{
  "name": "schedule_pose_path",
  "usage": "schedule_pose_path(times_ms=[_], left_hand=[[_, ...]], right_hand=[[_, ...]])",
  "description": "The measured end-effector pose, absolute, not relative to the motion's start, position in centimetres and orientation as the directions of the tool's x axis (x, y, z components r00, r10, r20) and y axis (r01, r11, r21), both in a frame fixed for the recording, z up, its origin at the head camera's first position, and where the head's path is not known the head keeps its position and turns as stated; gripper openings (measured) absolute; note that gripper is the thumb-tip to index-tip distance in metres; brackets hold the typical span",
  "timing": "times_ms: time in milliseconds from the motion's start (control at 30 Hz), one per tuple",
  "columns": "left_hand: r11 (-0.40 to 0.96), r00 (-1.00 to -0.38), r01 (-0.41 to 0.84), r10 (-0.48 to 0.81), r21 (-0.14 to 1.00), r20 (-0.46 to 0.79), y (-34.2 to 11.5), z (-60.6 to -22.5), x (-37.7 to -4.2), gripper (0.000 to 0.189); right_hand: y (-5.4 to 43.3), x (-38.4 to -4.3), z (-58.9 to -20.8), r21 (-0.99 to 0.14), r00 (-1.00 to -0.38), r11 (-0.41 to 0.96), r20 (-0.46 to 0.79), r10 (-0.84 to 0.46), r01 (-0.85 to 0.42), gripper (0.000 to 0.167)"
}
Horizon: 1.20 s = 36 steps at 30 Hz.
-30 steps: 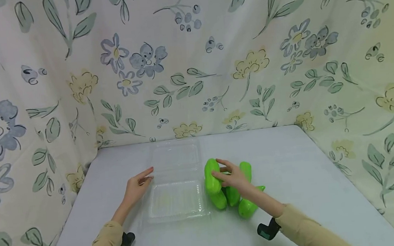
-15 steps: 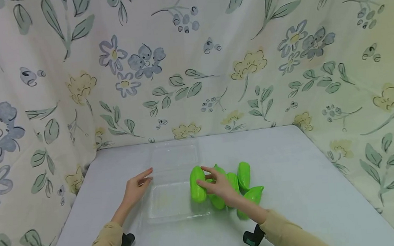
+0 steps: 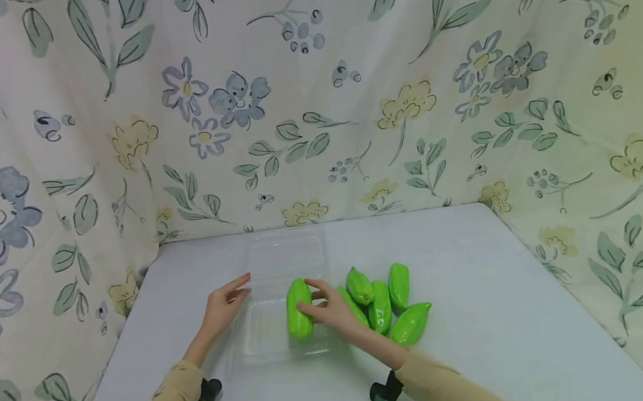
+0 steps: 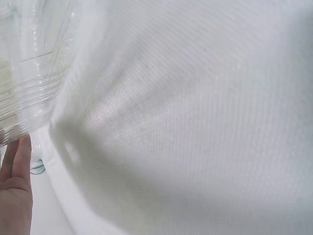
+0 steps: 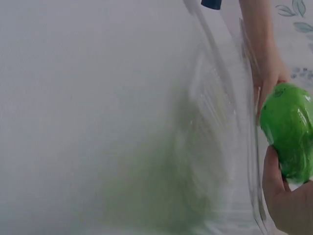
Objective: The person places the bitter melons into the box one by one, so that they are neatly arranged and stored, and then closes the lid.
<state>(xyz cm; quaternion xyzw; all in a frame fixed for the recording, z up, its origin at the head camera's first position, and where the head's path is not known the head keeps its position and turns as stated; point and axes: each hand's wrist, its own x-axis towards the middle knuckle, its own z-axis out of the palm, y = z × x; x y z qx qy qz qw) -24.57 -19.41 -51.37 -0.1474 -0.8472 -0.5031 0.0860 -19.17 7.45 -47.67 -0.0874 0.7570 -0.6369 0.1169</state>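
My right hand (image 3: 332, 306) holds a shiny, bright green cucumber-shaped vegetable (image 3: 296, 309) between thumb and fingers. It stands lengthwise over the near half of a clear plastic clamshell box (image 3: 261, 356). In the right wrist view, the rounded, dimpled end of the vegetable (image 5: 288, 125) shows above the box's rim. The lid (image 3: 286, 255) is folded back, away from me. At the box's left side, my left hand (image 3: 221, 310) touches the edge near the hinge with nearly straight fingers. In the left wrist view, the fingers (image 4: 20, 159) meet the ridged plastic wall (image 4: 29, 93).
Several similar green vegetables (image 3: 379, 308) lie grouped right of the box, some with pointed ends. One pointed piece (image 3: 411, 324) lies nearest me. A white cloth-covered table (image 3: 512, 311) lies beneath, with a flowered curtain (image 3: 311, 98) around its back and sides.
My right hand has carried the green cucumber-shaped vegetable leftward from the group to above the box, uncovering more pieces behind it. The left hand has stayed in place.
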Motion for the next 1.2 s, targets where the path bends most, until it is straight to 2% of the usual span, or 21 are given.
schedule_pose_path(times_ms=[400, 533, 1000, 1200], left_hand=[[0.469, -0.940, 0.341, 0.159, 0.815, 0.301, -19.3, -51.8, -24.7, 0.039], [0.481, -0.944, 0.329, 0.153, 0.812, 0.291, -19.3, -51.8, -24.7, 0.039], [0.485, -0.943, 0.333, 0.158, 0.809, 0.294, -19.4, -52.0, -24.8, 0.040], [0.493, -0.945, 0.328, 0.162, 0.806, 0.285, -18.9, -50.0, -23.8, 0.039]], right_hand=[[4.6, -19.1, -49.7, -0.989, -0.972, 0.139, -0.082, -0.220, 0.052, 0.061], [3.6, -19.5, -49.8, -0.985, -0.972, 0.144, -0.125, -0.201, 0.097, 0.061], [1.0, -20.2, -50.1, -0.957, -0.969, 0.274, -0.153, -0.194, 0.096, 0.061], [0.3, -20.5, -50.2, -0.959, -0.967, 0.267, -0.156, -0.200, 0.099, 0.060]])
